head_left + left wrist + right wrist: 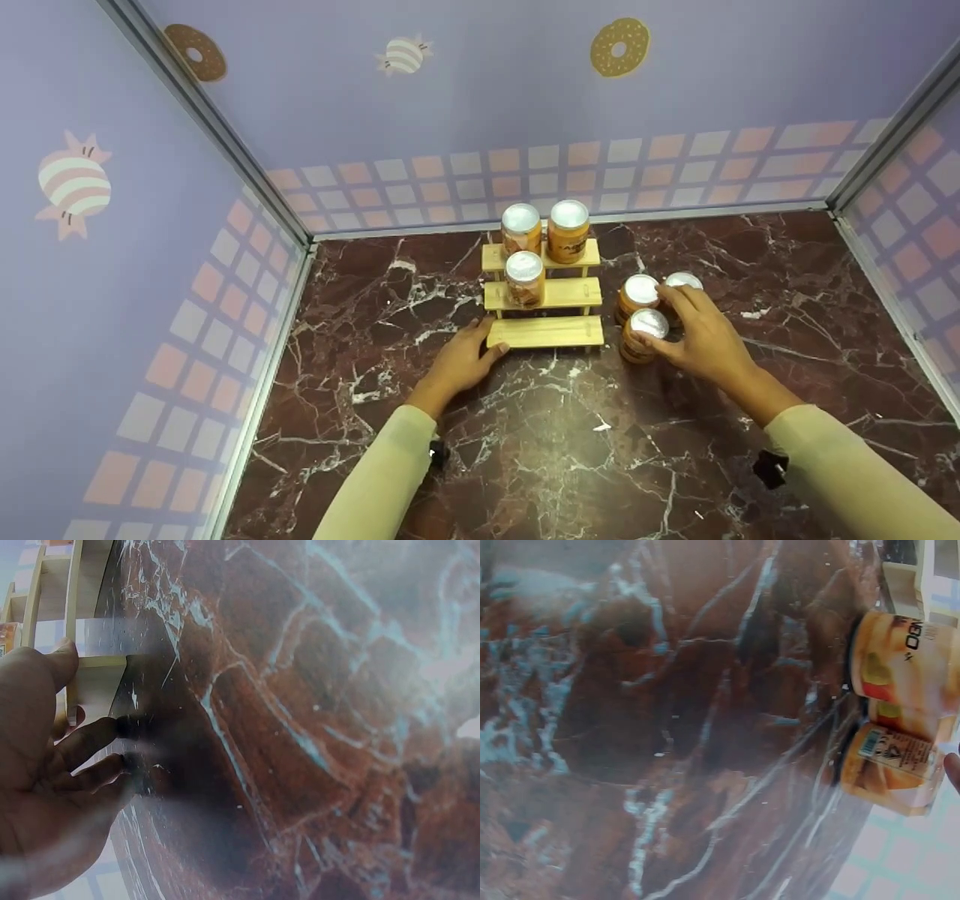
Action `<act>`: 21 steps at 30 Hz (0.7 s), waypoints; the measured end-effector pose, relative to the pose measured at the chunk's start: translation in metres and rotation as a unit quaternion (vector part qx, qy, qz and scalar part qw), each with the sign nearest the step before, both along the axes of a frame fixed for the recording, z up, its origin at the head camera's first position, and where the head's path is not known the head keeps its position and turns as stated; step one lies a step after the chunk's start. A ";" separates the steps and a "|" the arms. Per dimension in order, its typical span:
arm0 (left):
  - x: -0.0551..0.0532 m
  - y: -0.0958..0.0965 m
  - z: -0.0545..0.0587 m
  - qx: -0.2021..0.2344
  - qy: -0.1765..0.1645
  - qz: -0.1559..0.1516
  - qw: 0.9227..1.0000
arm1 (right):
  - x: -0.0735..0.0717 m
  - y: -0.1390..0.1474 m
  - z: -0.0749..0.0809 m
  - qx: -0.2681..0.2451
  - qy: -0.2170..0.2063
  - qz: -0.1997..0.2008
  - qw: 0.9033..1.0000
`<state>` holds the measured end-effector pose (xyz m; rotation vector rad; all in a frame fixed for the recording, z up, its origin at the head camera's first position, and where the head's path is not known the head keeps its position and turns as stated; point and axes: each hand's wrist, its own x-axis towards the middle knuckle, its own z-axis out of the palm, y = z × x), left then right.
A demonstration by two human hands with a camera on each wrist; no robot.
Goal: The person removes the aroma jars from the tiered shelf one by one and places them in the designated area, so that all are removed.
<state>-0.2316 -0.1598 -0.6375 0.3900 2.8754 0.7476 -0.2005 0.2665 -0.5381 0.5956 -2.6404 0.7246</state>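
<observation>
A three-step wooden display stand (546,331) stands on the marble-patterned table, with two orange cans (568,232) on its top step and one orange can (525,281) on the middle step. My left hand (461,358) grips the left end of the lowest step; in the left wrist view the thumb (66,664) lies against its edge. Right of the stand, my right hand (703,334) spreads over a cluster of three cans. Its thumb is at the front can (639,349), its fingers by the rear-left can (641,290) and rear-right can (683,280).
Purple panels with candy and donut prints (619,48) enclose the table at the back, left and right. Metal rails (225,142) run along the panel corners. The dark red marble surface (555,450) extends in front of the stand.
</observation>
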 end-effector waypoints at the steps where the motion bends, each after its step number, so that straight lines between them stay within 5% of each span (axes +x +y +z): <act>1: 0.000 0.000 0.000 -0.002 -0.002 0.000 1.000 | -0.001 -0.002 0.002 -0.001 0.002 0.001 1.000; 2: -0.003 -0.002 -0.008 -0.002 0.003 0.000 1.000 | -0.002 -0.004 0.004 -0.003 0.002 0.002 1.000; 5: -0.002 0.000 -0.006 0.005 0.011 0.002 1.000 | -0.006 -0.010 0.009 -0.005 0.010 0.005 1.000; 12: 0.005 0.003 0.010 0.035 0.009 0.002 0.999 | -0.015 -0.031 0.015 -0.004 0.038 0.024 0.999; 21: 0.001 0.000 -0.001 0.030 0.016 0.002 0.999 | -0.021 -0.059 0.023 -0.001 -0.004 0.032 0.999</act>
